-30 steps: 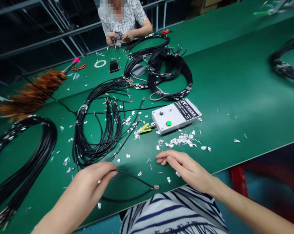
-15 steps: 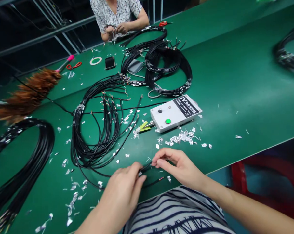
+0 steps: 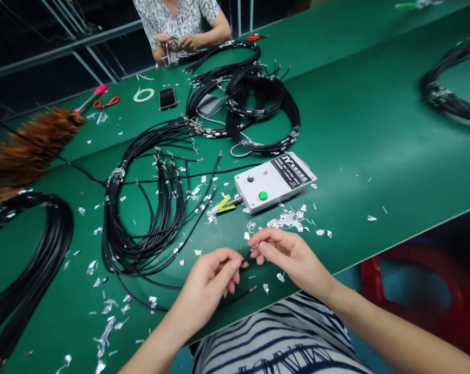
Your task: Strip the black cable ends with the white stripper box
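Observation:
My left hand (image 3: 209,280) pinches a thin black cable (image 3: 157,285) close to its end, near the front edge of the green table (image 3: 375,130). My right hand (image 3: 289,257) pinches the tip of that same cable (image 3: 247,254) just to the right. The hands nearly touch. A second end of the cable (image 3: 252,288) lies on the table below them. A loose bundle of black cables (image 3: 149,208) lies to the left, and a white tester box (image 3: 274,181) with a green button sits just beyond my hands.
Foil scraps (image 3: 289,221) litter the table. Coiled cable bundles lie at the far centre (image 3: 258,109), left (image 3: 32,270) and right (image 3: 449,88). A feather duster (image 3: 28,145), scissors (image 3: 104,102), a tape ring (image 3: 143,94) and a phone (image 3: 168,98) lie at the back. Another person (image 3: 180,26) works opposite.
My left hand slid right along the cable to its end, and my right hand rose from lying flat and pinched the tip. The view shifted slightly.

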`<state>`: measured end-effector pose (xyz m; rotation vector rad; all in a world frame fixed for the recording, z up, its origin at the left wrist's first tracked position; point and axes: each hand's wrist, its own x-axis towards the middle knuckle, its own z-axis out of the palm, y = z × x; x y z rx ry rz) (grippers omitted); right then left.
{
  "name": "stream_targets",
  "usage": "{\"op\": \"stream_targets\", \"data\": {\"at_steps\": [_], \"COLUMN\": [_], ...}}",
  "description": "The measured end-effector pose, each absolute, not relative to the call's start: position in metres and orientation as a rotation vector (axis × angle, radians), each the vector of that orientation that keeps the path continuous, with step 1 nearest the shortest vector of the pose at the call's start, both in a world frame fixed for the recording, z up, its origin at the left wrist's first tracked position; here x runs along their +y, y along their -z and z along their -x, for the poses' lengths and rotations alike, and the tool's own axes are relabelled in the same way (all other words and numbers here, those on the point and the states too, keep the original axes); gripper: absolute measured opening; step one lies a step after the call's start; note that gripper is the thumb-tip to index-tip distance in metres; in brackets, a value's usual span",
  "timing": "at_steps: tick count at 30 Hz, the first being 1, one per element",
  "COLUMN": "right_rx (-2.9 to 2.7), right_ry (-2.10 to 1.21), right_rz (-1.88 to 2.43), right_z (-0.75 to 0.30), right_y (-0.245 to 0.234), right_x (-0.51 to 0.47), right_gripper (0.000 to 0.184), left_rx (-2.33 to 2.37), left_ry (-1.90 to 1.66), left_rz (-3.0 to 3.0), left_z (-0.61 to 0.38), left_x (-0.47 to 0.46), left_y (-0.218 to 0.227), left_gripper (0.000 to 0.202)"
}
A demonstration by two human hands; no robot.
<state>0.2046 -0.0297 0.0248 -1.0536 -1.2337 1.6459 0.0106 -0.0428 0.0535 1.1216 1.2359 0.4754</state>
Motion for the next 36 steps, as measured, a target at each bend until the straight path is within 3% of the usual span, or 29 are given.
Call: {"op": "stream_targets", "data": {"at_steps": [6, 11, 21, 24, 26, 29, 32, 36], "right_rx": [-1.227, -1.196, -1.112, -0.970, -0.982, -1.278, -1.540, -1.415], "right_ry": [-1.747, -1.643, -1.715, -1.771, -1.696, -1.315, -1.141, -1.265], "right_rz": [0.946, 0.981, 1.057, 1.103, 1.137, 1.159, 1.183, 1.302], "right_z": [-0.195, -0.198, -0.171, -0.157, -0.152, -0.152, -0.160, -0.164], "right_y": [-0.027, -0.022, -0.025, -0.026, -0.025, -0.022, -0.018, -0.020], "right_x": [-0.026, -0.026, -0.025, -0.026, -0.029, -0.032, -0.031, -0.025], "right_gripper": [0.028, 0.032, 0.022, 0.030, 0.030, 0.019, 0.015, 0.014], "left_rx": [1.146, 1.281, 1.299, 1.435, 1.572, 1.673, 1.632, 1.503], "left_ry": [-0.491, -0.658, -0.748, -0.868, -1.021, -1.132, -1.063, -1.003], "left_rz": [-1.012, -0.890, -0.885, -1.082, -1.357, -1.617, -1.335, -0.962], "left_z": [-0.014, -0.016, -0.011, -0.010, -0.010, -0.010, -0.008, -0.004], "left_x": [-0.038, -0.037, -0.043, -0.049, -0.054, -0.058, -0.057, -0.053], "left_y": [-0.061, -0.060, -0.054, -0.050, -0.048, -0.045, -0.042, -0.043], "left_gripper": [0.033, 0.031, 0.032, 0.024, 0.015, 0.012, 0.013, 0.023]}}
